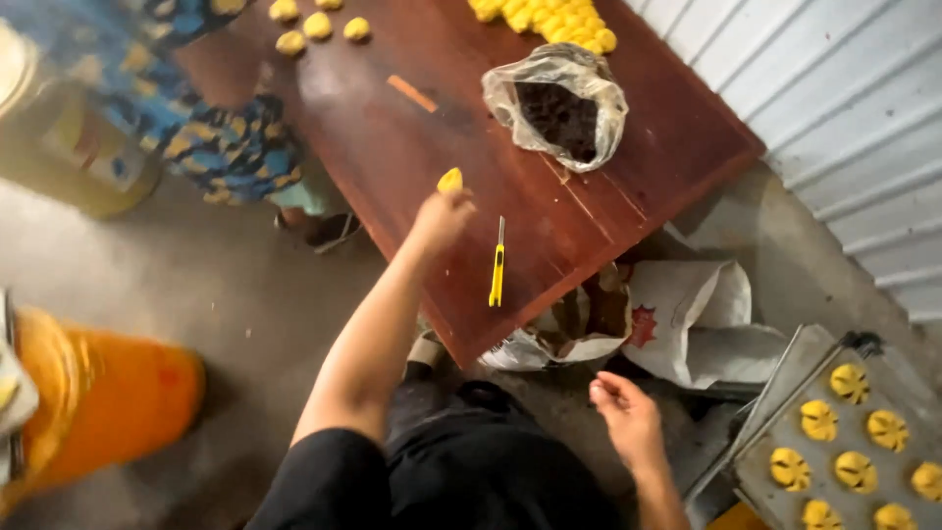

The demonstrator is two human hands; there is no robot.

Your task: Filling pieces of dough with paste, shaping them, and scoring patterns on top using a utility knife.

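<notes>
Left arm's stretched out over the counter, left hand pinching a yellow dough ball, too round for any long axis. Right hand hangs low, loosely released.

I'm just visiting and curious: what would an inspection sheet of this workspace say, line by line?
Surface: dark red-brown wooden table, set at an angle over a grey concrete floor.
Job's things: yellow dough piece pinched in the left hand; more yellow dough pieces heaped at the table's far edge; metal tray at lower right bearing shaped yellow pieces with dark centres.
Clutter: yellow utility knife lying on the table; clear plastic bag of dark filling; white sacks on the floor.
Grippers: left hand raised over the table; right hand empty, fingers loosely curled, low near the tray.
Cables: nothing seen.
Surroundings: corrugated metal wall; orange bucket; another person in patterned clothing.
</notes>
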